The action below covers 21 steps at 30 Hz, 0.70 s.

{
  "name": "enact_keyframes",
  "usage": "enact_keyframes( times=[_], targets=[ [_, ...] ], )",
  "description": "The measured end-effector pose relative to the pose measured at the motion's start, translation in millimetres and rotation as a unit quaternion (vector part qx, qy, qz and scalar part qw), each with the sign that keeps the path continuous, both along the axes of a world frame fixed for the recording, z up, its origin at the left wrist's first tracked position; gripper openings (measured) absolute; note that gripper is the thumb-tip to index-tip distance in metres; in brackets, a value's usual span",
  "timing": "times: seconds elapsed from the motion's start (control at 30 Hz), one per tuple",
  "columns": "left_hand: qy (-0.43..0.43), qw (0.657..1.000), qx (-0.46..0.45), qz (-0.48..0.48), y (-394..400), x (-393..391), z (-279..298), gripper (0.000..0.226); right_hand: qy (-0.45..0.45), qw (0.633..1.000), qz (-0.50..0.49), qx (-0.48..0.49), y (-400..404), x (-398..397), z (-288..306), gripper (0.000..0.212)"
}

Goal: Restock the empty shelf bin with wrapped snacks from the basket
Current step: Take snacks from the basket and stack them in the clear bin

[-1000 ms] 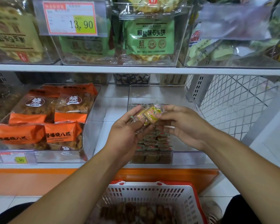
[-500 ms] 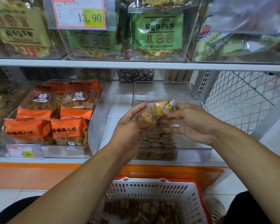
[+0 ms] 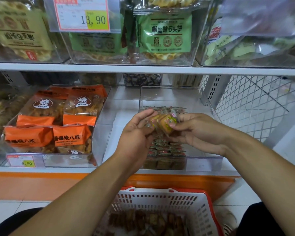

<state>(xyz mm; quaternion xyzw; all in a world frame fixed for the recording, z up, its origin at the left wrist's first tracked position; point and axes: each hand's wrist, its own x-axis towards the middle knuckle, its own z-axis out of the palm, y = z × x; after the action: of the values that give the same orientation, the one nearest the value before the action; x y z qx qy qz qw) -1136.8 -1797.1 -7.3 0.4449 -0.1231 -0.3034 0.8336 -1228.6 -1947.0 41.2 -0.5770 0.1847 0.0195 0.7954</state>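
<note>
A small stack of wrapped snacks (image 3: 165, 122), brown cakes in clear wrappers with yellow-red print, is held between both hands above the clear shelf bin (image 3: 203, 161). My left hand (image 3: 136, 135) cups the stack from the left. My right hand (image 3: 196, 132) pinches it from the right. Rows of the same snacks (image 3: 167, 149) lie on the bin's floor, mostly at its front and partly hidden by my hands. Below, the white basket with a red rim (image 3: 162, 200) holds several more wrapped snacks (image 3: 143, 220).
Left of the bin stands another clear bin of orange snack bags (image 3: 58, 120). The upper shelf edge (image 3: 143, 68) runs just above, carrying bins of green bags (image 3: 165, 34). A white wire mesh panel (image 3: 255, 106) closes the shelf on the right.
Both hands, still holding the stack, have dropped slightly and the stack has turned more upright between them. The camera has shifted a little upward and leftward.
</note>
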Motion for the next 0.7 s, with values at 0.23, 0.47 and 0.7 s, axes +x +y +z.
enact_keyframes(
  times=[0.23, 0.47, 0.7],
  targets=[
    [-0.176, 0.967, 0.179, -0.034, -8, -5, -11, 0.077, -0.009, 0.999, 0.019, -0.025, -18, 10, -7, 0.038],
    [-0.592, 0.645, 0.463, -0.141, -21, -10, -36, 0.055, 0.179, 0.743, -0.015, -0.645, -89, 42, -56, 0.058],
    [-0.600, 0.624, 0.483, -0.132, -30, -7, -51, 0.054, 0.192, 0.816, -0.077, -0.539, -93, 78, -85, 0.074]
  ],
)
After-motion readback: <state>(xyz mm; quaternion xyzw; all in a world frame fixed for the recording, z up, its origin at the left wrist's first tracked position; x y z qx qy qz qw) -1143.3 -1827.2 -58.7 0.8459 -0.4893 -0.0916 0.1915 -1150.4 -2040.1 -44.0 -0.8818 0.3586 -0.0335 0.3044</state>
